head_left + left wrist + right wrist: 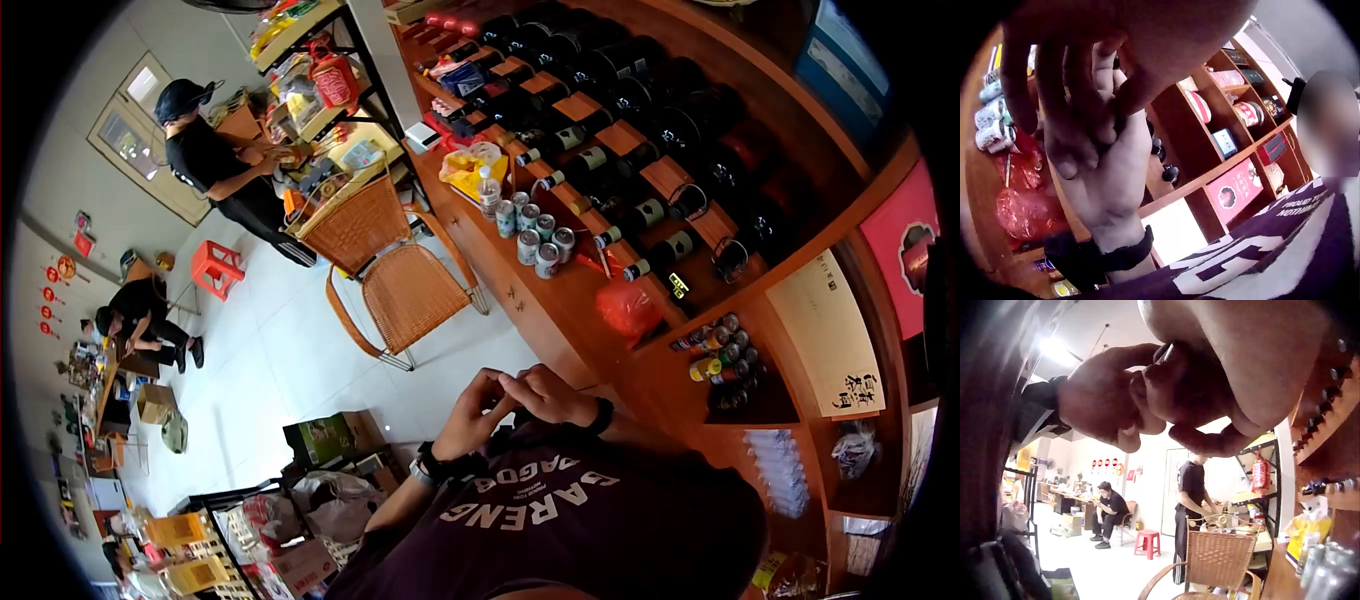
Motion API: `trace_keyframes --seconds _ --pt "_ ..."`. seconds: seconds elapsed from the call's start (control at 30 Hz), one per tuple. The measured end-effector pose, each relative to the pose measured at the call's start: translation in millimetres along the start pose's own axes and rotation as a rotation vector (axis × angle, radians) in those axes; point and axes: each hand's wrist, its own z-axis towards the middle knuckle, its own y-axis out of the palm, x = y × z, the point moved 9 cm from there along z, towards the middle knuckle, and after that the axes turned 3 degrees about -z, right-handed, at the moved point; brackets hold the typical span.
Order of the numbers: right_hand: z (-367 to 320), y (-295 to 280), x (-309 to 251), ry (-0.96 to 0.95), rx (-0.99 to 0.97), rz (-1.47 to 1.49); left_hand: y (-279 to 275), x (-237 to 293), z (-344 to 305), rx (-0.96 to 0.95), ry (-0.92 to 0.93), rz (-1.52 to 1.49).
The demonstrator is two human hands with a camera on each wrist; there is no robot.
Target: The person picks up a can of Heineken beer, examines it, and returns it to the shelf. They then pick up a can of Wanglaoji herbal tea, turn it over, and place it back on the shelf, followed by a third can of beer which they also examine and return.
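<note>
Both hands meet in front of the dark printed shirt point(530, 490), with no object visible between them. The left hand point(472, 418), a watch on its wrist, has its fingers loosely bent against those of the right hand point(556, 396). In the left wrist view the right hand point(1104, 175) lies beneath the shadowed left hand point(1141, 44), their fingers overlapping. From the right wrist, the right hand point(1254, 362) fills the top, its fingertips touching the left hand point(1100, 397). Where the fingers overlap, the exact contact is partly hidden.
A wicker chair point(410, 290) stands ahead on the tiled floor. Cans point(546, 258), a red plastic bag point(628, 308) and dark bottles point(655, 215) occupy the wooden shelving on the right. Two people are farther off, one standing point(215, 165), one seated point(140, 305) beyond a red stool point(216, 268).
</note>
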Motion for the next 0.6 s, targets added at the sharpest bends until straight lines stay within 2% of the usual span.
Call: trace_keyframes --seconds 0.03,0.2,0.3,0.37,0.43,0.47,0.57,0.6 --pt "3 -9 5 0.040 0.054 0.092 1 3 12 -0.041 0.007 0.066" --pt "21 -31 20 0.071 0.194 0.195 -6 12 54 -0.105 0.026 0.036" --pt "33 -32 35 0.142 0.271 0.247 -17 11 72 -0.124 -0.080 -0.043" --pt "38 -34 38 0.181 0.338 0.244 -27 12 86 -0.134 -0.060 -0.097" --pt "38 -37 52 0.274 0.428 0.225 -31 6 102 -0.308 -0.169 0.059" --pt "37 -36 54 0.324 0.446 0.271 -33 -1 116 -0.407 -0.093 0.105" --pt "38 -45 52 0.419 0.531 0.309 -35 21 154 -0.710 -0.121 0.395" --pt "37 -43 57 0.409 0.569 0.357 -30 49 170 -0.823 0.143 0.490"
